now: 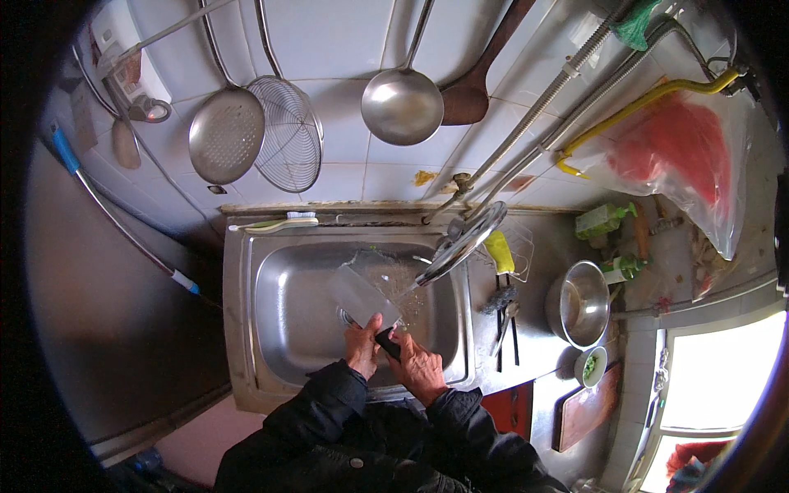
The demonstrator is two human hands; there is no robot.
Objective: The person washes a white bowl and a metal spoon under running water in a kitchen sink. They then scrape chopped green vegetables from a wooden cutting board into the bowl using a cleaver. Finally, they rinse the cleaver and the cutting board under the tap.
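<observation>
Over the stainless steel sink basin (296, 326), a cleaver with a broad metal blade (367, 293) points away from me to the upper left. Its black handle (388, 343) lies between my two hands. My left hand (362, 346) grips the blade's near end by the handle, thumb on top. My right hand (420, 370) is closed around the handle from the other side. Beyond the blade, the chrome tap (462, 243) reaches over the basin, and a thin stream of water seems to leave its tip. Small food scraps (416, 305) lie on the basin floor.
A scrub brush (277, 225) rests on the sink's back rim. Right of the basin are a yellow sponge (499, 252), chopsticks (499, 326), a steel bowl (578, 305), a small bowl of chopped greens (590, 367) and a cutting board (588, 410). A ladle (402, 106) and strainers hang above.
</observation>
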